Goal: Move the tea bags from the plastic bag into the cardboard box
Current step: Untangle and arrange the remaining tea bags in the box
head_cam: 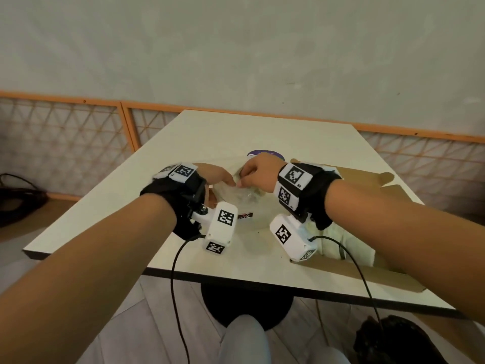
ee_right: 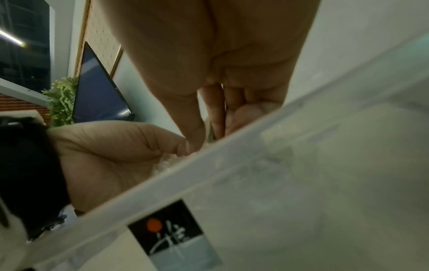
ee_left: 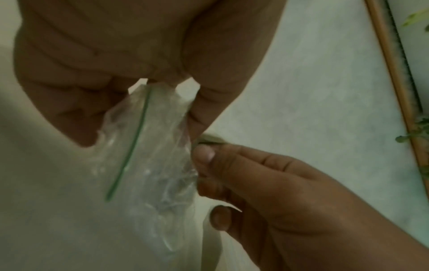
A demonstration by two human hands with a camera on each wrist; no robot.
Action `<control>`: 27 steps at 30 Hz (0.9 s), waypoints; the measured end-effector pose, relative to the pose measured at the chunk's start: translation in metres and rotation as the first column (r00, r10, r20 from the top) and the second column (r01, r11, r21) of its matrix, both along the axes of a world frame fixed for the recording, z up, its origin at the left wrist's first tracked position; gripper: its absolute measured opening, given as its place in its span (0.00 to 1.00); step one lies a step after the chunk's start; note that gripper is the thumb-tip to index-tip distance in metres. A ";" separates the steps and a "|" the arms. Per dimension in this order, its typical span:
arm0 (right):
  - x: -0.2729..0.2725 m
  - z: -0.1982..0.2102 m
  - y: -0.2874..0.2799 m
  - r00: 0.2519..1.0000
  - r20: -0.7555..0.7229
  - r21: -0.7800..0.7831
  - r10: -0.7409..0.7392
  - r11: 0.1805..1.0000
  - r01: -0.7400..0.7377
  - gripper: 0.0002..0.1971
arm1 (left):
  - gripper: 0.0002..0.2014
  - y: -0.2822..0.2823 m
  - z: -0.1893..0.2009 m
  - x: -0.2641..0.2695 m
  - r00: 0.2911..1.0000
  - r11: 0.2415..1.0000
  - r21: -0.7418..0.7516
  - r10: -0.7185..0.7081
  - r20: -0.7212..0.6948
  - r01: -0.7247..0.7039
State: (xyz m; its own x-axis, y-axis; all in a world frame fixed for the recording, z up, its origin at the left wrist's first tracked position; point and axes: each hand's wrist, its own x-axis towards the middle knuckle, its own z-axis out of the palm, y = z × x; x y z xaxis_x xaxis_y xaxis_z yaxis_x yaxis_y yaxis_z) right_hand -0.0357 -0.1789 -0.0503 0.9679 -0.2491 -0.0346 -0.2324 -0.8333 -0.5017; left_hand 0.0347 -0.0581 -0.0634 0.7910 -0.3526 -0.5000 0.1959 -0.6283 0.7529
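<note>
A pale grey-green wall (head_cam: 236,48) fills the upper part of the head view. Along its foot runs an orange-framed lattice panel (head_cam: 63,127). A cream bench (head_cam: 236,132) with a dark edge stands on a dark round base (head_cam: 246,308) over light plank flooring (head_cam: 157,311). Black cables (head_cam: 18,195) lie at the left.
</note>
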 end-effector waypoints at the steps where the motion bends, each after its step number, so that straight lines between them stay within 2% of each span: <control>1: -0.001 0.000 0.002 1.000 0.021 0.065 -0.001 0.998 -0.001 0.16 | 0.10 0.000 0.002 0.000 1.000 1.000 -0.009 -0.002 -0.028 0.002; 3: -0.005 0.000 0.005 0.999 0.038 0.194 -0.022 0.981 0.014 0.19 | 0.10 0.003 0.002 0.004 0.998 0.997 -0.074 0.001 -0.068 -0.006; 5: -0.006 0.002 0.008 0.997 0.028 0.315 -0.073 0.947 0.060 0.18 | 0.11 0.005 -0.001 0.008 0.993 0.992 -0.127 0.011 -0.113 -0.026; 8: -0.002 0.005 0.005 0.978 0.089 0.403 -0.188 0.905 0.137 0.20 | 0.29 0.012 -0.012 0.020 0.975 0.954 -0.264 0.092 -0.203 -0.145; 10: 0.001 0.007 0.002 0.956 0.187 0.388 -0.226 0.911 0.139 0.18 | 0.30 0.015 -0.005 0.012 0.967 0.925 -0.330 0.116 -0.227 -0.188; 12: 0.002 0.009 -0.001 0.945 0.239 0.384 -0.225 0.915 0.120 0.18 | 0.24 0.017 0.007 -0.002 0.966 0.889 -0.412 0.110 -0.233 -0.201; 14: 0.003 0.014 -0.001 0.956 0.244 0.364 -0.161 0.929 0.064 0.17 | 0.16 0.017 0.010 -0.008 0.972 0.860 -0.485 0.055 -0.227 -0.162; 16: 0.002 0.019 -0.001 0.971 0.217 0.334 -0.104 0.942 0.027 0.14 | 0.13 0.019 0.012 -0.009 0.972 0.846 -0.518 0.001 -0.235 -0.126; 18: -0.001 0.023 -0.003 0.977 0.192 0.303 -0.096 0.952 0.034 0.13 | 0.14 0.021 0.012 -0.009 0.962 0.843 -0.515 0.011 -0.274 -0.156; 21: -0.006 0.025 -0.008 0.973 0.206 0.227 -0.107 0.972 0.058 0.12 | 0.07 0.024 0.015 -0.014 0.956 0.838 -0.505 0.066 -0.286 -0.208; 25: -0.013 0.026 -0.005 0.966 0.256 0.084 -0.031 0.996 0.010 0.08 | 0.12 0.020 0.012 -0.013 0.965 0.823 -0.516 0.138 -0.225 -0.238; 27: -0.015 0.028 -0.003 0.978 0.197 -0.029 0.062 0.998 -0.058 0.15 | 0.14 0.018 0.010 -0.014 0.973 0.812 -0.541 0.141 -0.180 -0.218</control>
